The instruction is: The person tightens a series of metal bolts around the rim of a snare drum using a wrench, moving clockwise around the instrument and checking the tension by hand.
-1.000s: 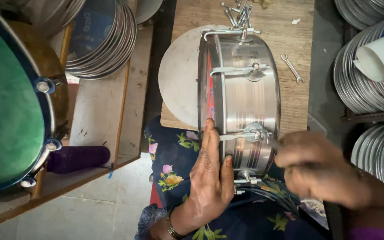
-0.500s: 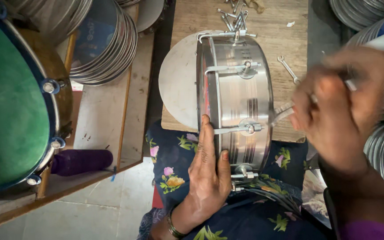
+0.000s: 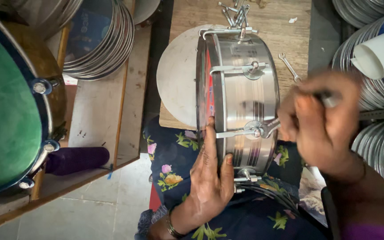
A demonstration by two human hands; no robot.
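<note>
Now right hand (image 3: 323, 122) with spanner (image 3: 270, 127) at the drum (image 3: 245, 98) lug, lower than before.

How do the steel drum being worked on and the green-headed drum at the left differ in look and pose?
The steel drum has a shiny silver shell; the green-headed drum has a brownish body and dark blue rim. The steel drum stands on edge across the person's lap, steadied by the left hand, with the right hand holding a spanner to it; the green-headed drum sits untouched. Both carry metal tension fittings.

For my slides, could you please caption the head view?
Left hand steadies a steel drum while the right hand turns a spanner on its tension lug.
</note>
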